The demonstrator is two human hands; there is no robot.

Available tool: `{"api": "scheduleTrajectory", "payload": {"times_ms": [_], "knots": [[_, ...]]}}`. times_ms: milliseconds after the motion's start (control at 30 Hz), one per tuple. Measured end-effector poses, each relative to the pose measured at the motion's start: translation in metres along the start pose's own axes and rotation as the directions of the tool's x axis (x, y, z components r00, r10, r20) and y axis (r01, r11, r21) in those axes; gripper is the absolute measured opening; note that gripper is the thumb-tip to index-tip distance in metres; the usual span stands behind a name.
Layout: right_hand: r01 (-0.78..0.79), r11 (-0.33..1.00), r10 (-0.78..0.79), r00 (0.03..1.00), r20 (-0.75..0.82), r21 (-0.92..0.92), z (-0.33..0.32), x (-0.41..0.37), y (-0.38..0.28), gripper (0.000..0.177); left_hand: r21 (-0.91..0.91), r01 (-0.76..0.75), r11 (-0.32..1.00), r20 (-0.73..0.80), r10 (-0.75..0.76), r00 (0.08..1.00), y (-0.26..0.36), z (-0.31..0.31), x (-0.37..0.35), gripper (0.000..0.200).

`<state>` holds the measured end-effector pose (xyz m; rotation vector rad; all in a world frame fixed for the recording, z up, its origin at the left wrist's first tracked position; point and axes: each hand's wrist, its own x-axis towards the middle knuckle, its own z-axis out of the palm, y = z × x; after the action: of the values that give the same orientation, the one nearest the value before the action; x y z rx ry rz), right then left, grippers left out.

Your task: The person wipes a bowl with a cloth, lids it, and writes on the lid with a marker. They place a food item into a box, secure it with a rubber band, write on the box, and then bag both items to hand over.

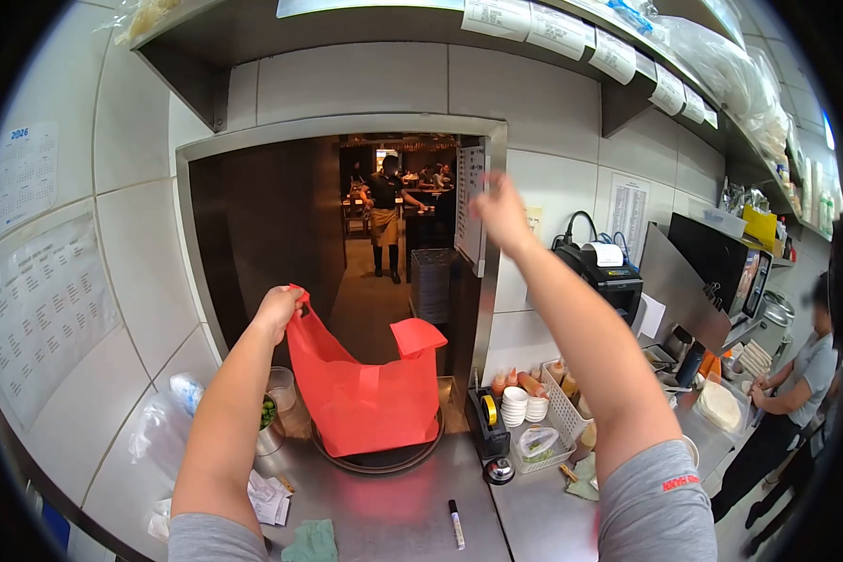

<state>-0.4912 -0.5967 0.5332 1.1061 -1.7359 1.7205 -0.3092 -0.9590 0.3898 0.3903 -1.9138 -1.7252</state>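
Observation:
A red bag (370, 403) stands on a dark round tray (379, 461) at the pass-through opening. My left hand (279, 309) is closed on the bag's left handle and holds it up. The bag's other handle flops over at its right side, untouched. My right hand (501, 214) is raised beside the right frame of the opening, near a white panel (471, 201), away from the bag. Its fingers are bent and blurred, so whether they hold anything cannot be made out.
A marker (456, 525) and green cloth (311, 541) lie on the steel counter (393, 510). Right of the tray are a tape dispenser (489, 421), bell (499, 470), white cups (514, 406) and basket (557, 440). One person (384, 211) stands beyond the opening, another (801, 384) at right.

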Motion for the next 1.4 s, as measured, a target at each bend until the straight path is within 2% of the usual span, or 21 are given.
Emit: {"api": "scheduleTrajectory", "payload": {"times_ms": [67, 133, 167, 267, 333, 367, 433, 567, 633, 800, 867, 900, 933, 1000, 1033, 1067, 1100, 1133, 1167, 1300, 1400], "knots": [[0.22, 0.954, -0.25, 0.959, -0.133, -0.205, -0.024, 0.02, -0.05, 0.042, 0.041, 0.0, 0.999, -0.016, 0.001, 1.0, 0.007, 0.007, -0.009, 0.024], [0.442, 0.776, -0.551, 0.822, -0.143, -0.45, -0.042, 0.028, -0.095, 0.045, 0.062, -0.047, 0.997, -0.206, 0.059, 0.977, 0.014, 0.019, -0.024, 0.043], [0.44, 0.775, -0.552, 0.821, -0.147, -0.453, -0.049, 0.031, -0.112, 0.045, 0.064, -0.05, 0.997, -0.201, 0.062, 0.978, 0.018, 0.022, -0.031, 0.043], [0.482, 0.63, -0.61, 0.792, -0.004, -0.609, -0.061, 0.034, -0.15, 0.052, 0.043, -0.086, 0.995, -0.187, 0.093, 0.978, 0.027, 0.026, -0.039, 0.058], [0.409, 0.571, -0.54, 0.84, 0.049, -0.712, -0.059, 0.034, -0.164, 0.061, 0.147, -0.058, 0.987, -0.054, 0.067, 0.996, 0.028, 0.018, -0.038, 0.056], [0.409, 0.569, -0.541, 0.84, 0.05, -0.714, -0.057, 0.035, -0.167, 0.061, 0.145, -0.059, 0.988, -0.052, 0.067, 0.996, 0.028, 0.014, -0.035, 0.056], [0.351, 0.501, -0.476, 0.875, 0.087, -0.791, -0.056, 0.035, -0.172, 0.066, 0.134, 0.032, 0.99, 0.091, -0.045, 0.995, 0.029, 0.01, -0.03, 0.054], [0.315, 0.427, -0.402, 0.906, 0.134, -0.848, -0.061, 0.033, -0.165, 0.067, 0.099, 0.1, 0.99, 0.071, -0.107, 0.992, 0.026, 0.008, -0.029, 0.052], [0.318, 0.389, -0.471, 0.875, 0.11, -0.865, -0.068, 0.033, -0.158, 0.065, 0.085, 0.119, 0.989, 0.039, -0.123, 0.992, 0.026, 0.006, -0.034, 0.054], [0.267, 0.407, -0.485, 0.874, 0.041, -0.873, -0.086, 0.045, -0.149, 0.061, 0.104, 0.11, 0.988, 0.016, -0.113, 0.993, 0.022, -0.006, -0.034, 0.053], [0.301, 0.376, -0.627, 0.779, -0.002, -0.876, -0.092, 0.049, -0.145, 0.054, 0.089, 0.102, 0.991, 0.013, -0.103, 0.995, 0.02, -0.007, -0.032, 0.053], [0.38, 0.365, -0.767, 0.641, -0.043, -0.85, -0.094, 0.056, -0.143, 0.042, 0.092, 0.101, 0.991, 0.011, -0.102, 0.995, 0.019, -0.008, -0.031, 0.053], [0.381, 0.364, -0.767, 0.641, -0.041, -0.85, -0.096, 0.059, -0.148, 0.042, 0.094, 0.099, 0.991, 0.009, -0.1, 0.995, 0.019, -0.008, -0.031, 0.053], [0.293, 0.715, -0.547, 0.8, -0.247, -0.634, -0.102, 0.065, -0.157, 0.033, 0.098, 0.098, 0.99, 0.007, -0.099, 0.995, 0.02, -0.006, -0.031, 0.053], [0.254, 0.85, -0.401, 0.88, -0.254, -0.461, -0.102, 0.063, -0.166, 0.029, 0.103, 0.096, 0.99, 0.005, -0.097, 0.995, 0.02, -0.005, -0.032, 0.053], [0.253, 0.85, -0.399, 0.881, -0.253, -0.461, -0.099, 0.06, -0.172, 0.029, 0.102, 0.098, 0.99, 0.005, -0.099, 0.995, 0.02, -0.005, -0.032, 0.053], [0.18, 0.961, -0.24, 0.918, -0.315, -0.209, -0.096, 0.058, -0.177, 0.029, 0.103, 0.092, 0.99, 0.0, -0.092, 0.996, 0.019, -0.004, -0.033, 0.051], [0.092, 0.994, -0.067, 0.941, -0.332, 0.061, -0.093, 0.056, -0.183, 0.029, 0.104, 0.085, 0.991, -0.005, -0.085, 0.996, 0.019, -0.004, -0.032, 0.049], [0.085, 0.988, -0.042, 0.952, -0.302, 0.13, -0.093, 0.056, -0.187, 0.026, 0.102, 0.087, 0.991, -0.005, -0.087, 0.996, 0.018, -0.004, -0.032, 0.049], [0.157, 0.939, -0.056, 0.948, -0.315, 0.306, -0.097, 0.068, -0.19, 0.023, 0.109, 0.099, 0.989, 0.057, -0.105, 0.993, 0.015, -0.004, -0.038, 0.044], [0.159, 0.935, -0.036, 0.931, -0.364, 0.315, -0.102, 0.078, -0.191, 0.021, 0.111, 0.095, 0.989, 0.077, -0.104, 0.992, 0.008, -0.002, -0.044, 0.04]]}}
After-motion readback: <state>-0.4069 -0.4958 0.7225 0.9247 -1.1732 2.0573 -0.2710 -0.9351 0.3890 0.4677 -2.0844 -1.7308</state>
